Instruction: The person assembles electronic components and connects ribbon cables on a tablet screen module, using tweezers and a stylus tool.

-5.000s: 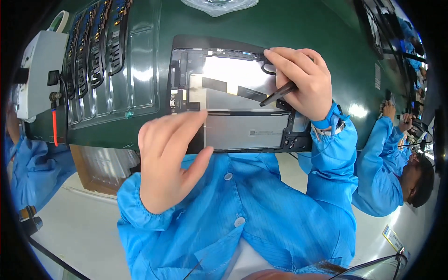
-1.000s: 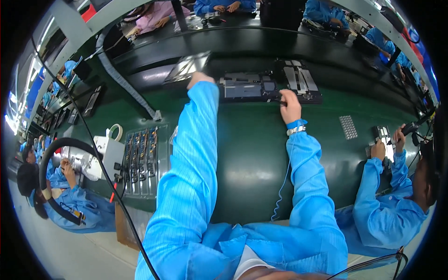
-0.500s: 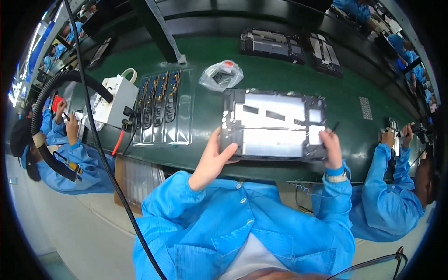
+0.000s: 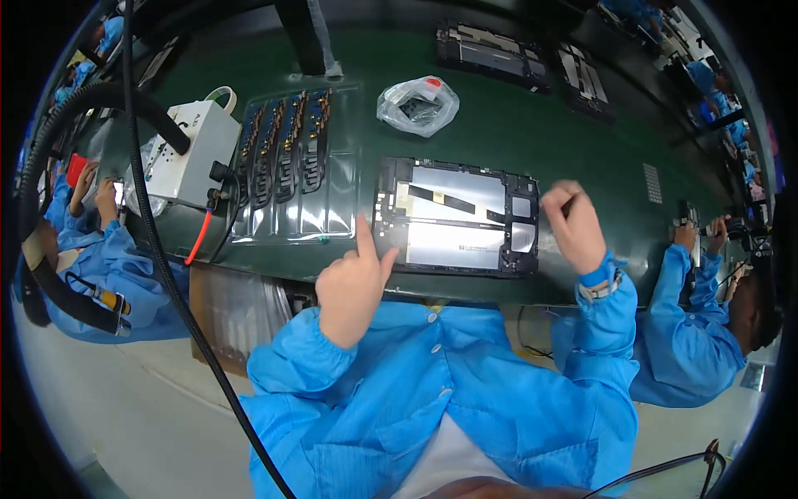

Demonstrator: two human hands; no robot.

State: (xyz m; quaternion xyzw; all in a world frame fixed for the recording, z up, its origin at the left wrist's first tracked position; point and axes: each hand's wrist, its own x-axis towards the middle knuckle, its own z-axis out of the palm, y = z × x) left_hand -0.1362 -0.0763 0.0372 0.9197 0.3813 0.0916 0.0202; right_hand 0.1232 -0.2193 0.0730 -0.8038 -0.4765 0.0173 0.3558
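Note:
An opened tablet point(image 4: 457, 246), with silver battery plates and dark ribbon strips in a black frame, lies on the green bench before me. My left hand point(image 4: 353, 291) is at its left end, index finger and thumb stretched apart, the other fingers curled; the fingertips are at the frame's edge. Just off the right end is my right hand point(image 4: 575, 226), its fingers bent together in a pinch. Anything between those fingertips is too small or hidden to make out. A blue strap point(image 4: 600, 273) circles the right wrist.
Left of the tablet is a clear plastic tray point(image 4: 341, 218) with several dark circuit boards, beside a white box point(image 4: 199, 158) with a black hose. Behind the tablet sits a plastic bag point(image 4: 418, 108). More opened tablets point(image 4: 492, 56) lie far right. Co-workers sit at both sides.
The tablet was held raised and tilted in both hands and now lies flat on the bench. Both hands have let go of their grip; the right fingers have curled together.

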